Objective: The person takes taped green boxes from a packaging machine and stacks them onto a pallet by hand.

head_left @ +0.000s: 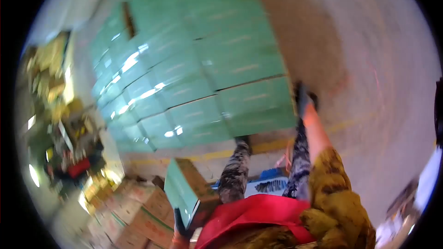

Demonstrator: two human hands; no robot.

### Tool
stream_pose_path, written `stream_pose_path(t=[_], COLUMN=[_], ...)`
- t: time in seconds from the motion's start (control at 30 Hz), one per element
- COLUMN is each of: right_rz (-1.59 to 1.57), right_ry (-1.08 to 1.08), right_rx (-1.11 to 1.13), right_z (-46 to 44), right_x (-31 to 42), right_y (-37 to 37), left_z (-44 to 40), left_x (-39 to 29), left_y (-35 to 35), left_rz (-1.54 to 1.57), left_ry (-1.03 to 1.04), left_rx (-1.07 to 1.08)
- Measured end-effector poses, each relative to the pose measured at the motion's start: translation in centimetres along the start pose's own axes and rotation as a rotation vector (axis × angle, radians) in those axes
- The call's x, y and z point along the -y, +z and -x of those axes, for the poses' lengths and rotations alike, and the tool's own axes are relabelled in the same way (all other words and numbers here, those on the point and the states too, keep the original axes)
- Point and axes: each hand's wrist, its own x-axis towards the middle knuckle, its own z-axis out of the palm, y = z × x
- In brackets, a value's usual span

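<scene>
Lower left of the frame, the left hand (181,223) holds the green-faced box (178,186) at its near end, long side slanting up and away; the right hand (302,99), farther off, is beside the green stack (254,103), its grip unclear.

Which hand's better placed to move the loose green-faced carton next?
Probably the left: the left hand is on the loose green-faced carton, while the right hand is out by the right edge of the green carton stack.
</scene>
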Motion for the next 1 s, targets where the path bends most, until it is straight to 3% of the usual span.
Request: stream_pose_path(t=[0.07,0.13,0.17,0.2,0.27,0.4,0.43,0.47,0.5,0.53,0.57,0.6,0.7,0.8,0.83,0.93,0.97,1.0], right_rz=[0.009,0.388,0.618,0.421,0.17,0.623,0.742,0.798,0.846,0.678,0.848,1.025,1.057,0.975,1.114,1.632,1.802,1.959], right_ry=[0.081,-0.335,-0.409,-0.487,-0.169,0.114,0.188,0.141,0.079,0.158,0.121,0.085,0.218,0.181,0.152,-0.053,-0.03,-0.015], right_rx=[-0.208,-0.196,-0.263,-0.137,0.006,0.347,0.417,0.527,0.642,0.516,0.591,0.653,0.771,0.814,0.815,0.93,0.913,0.906], right_z=[5.8,10.0,12.8,14.5,22.1,28.9,30.1,29.7,27.7,25.2,27.3,30.0,38.7,40.7,41.3,43.2,44.5,45.3], right_x=[5.2,4.0,4.1,2.8,4.2,-2.2,-3.9,-6.4,-10.2,-16.5,-15.7,-14.0,-11.9,-19.3,-21.7,-30.0,-32.4,-35.3], right_y=[2.7,2.8,3.9,3.8,11.9,20.8,21.2,21.1,20.9,19.3,23.7,28.6,45.7,56.4,60.3,71.6,75.4,79.4], left_z=[1.2,-0.9,-1.4,-1.5,0.1,1.5,-0.2,-2.0,-2.3,-0.7,2.0,1.2,-2.1,-5.6,-9.5,-13.7,-12.8,-14.1], left_x=[0.1,0.5,1.4,2.2,2.3,3.8,5.1,4.7,2.6,0.4,-2.3,-3.6,-8.2,-15.0,-16.7,-25.2,-29.0,-30.4], left_y=[-3.3,-8.9,-11.4,-13.5,-15.2,-22.3,-25.6,-27.3,-28.2,-29.0,-29.4,-32.2,-40.6,-49.5,-53.6,-63.1,-65.4,-67.7], left_rz=[0.087,0.277,0.286,0.285,0.272,0.323,0.418,0.71,0.748,0.78,0.949,1.007,1.066,1.093,1.172,1.079,1.107,1.071], left_ry=[0.007,-0.019,0.048,0.104,0.163,0.295,0.355,0.352,0.446,0.526,0.592,0.615,0.579,0.563,0.512,0.443,0.364,0.384], left_rx=[0.057,0.116,0.126,0.129,0.077,-0.04,-0.017,0.025,0.038,0.042,0.156,0.14,0.236,0.217,0.327,0.154,0.232,0.149])
